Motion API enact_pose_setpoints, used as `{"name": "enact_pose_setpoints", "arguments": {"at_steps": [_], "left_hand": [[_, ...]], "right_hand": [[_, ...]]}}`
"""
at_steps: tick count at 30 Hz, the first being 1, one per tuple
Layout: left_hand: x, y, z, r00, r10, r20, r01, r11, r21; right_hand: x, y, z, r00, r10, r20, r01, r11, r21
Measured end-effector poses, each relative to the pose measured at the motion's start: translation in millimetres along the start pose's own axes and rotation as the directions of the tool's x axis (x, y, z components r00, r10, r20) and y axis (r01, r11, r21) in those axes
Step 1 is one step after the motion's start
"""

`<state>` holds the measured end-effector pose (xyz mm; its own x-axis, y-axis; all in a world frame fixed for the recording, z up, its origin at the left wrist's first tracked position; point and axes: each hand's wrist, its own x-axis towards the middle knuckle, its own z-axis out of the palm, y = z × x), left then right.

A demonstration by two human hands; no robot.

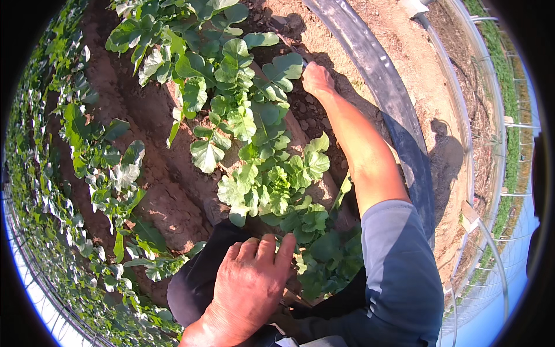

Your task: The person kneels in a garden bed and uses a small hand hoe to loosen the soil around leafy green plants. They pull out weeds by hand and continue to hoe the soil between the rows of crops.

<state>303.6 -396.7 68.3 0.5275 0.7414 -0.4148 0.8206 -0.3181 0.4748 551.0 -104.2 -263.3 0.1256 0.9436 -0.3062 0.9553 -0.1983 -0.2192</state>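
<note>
My right hand (318, 79) is stretched out over the soil on the right side of a row of leafy green plants (243, 117). It is closed around the handle of a hand tool, whose thin shaft (284, 40) runs up and left towards a dark head partly lost in shadow; its exact kind is unclear. My left hand (256, 277) is low in the view, back up, in front of my dark-clothed knee (195, 277). Its fingers lie slightly apart over the near plants, with nothing visible in them; the palm is hidden.
A long strip of black plastic (381, 73) curves along the bed on the right. Beyond it lie pale dry soil and a hooped frame with metal pipes (494, 247). More leafy rows (65, 173) fill the left side, parted by a furrow of brown soil (164, 173).
</note>
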Motion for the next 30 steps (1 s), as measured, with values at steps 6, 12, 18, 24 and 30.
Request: {"name": "enact_pose_setpoints", "arguments": {"at_steps": [6,12,18,24,30], "left_hand": [[-10.3,3.5,-0.6,0.998,-0.018,-0.054,0.015,0.998,-0.069],[-23.9,0.3,0.5,0.998,-0.028,-0.047,0.025,0.998,-0.064],[-30.5,-8.5,11.4,0.995,-0.021,-0.101,0.01,0.995,-0.103],[-36.8,-12.2,3.9,0.99,-0.051,-0.128,0.035,0.992,-0.123],[-33.5,-12.0,2.4,0.987,-0.056,-0.148,0.034,0.989,-0.145]], "right_hand": [[-105.8,79.5,14.3,0.993,0.101,0.067,-0.104,0.993,0.047],[-220.8,158.8,16.8,0.965,0.222,0.142,-0.225,0.974,0.008],[-324.5,202.5,14.5,0.858,0.458,0.23,-0.467,0.884,-0.016],[-392.7,251.6,32.0,0.841,0.449,0.303,-0.441,0.892,-0.099],[-399.6,213.8,-11.2,0.805,0.56,0.199,-0.592,0.781,0.198]]}}
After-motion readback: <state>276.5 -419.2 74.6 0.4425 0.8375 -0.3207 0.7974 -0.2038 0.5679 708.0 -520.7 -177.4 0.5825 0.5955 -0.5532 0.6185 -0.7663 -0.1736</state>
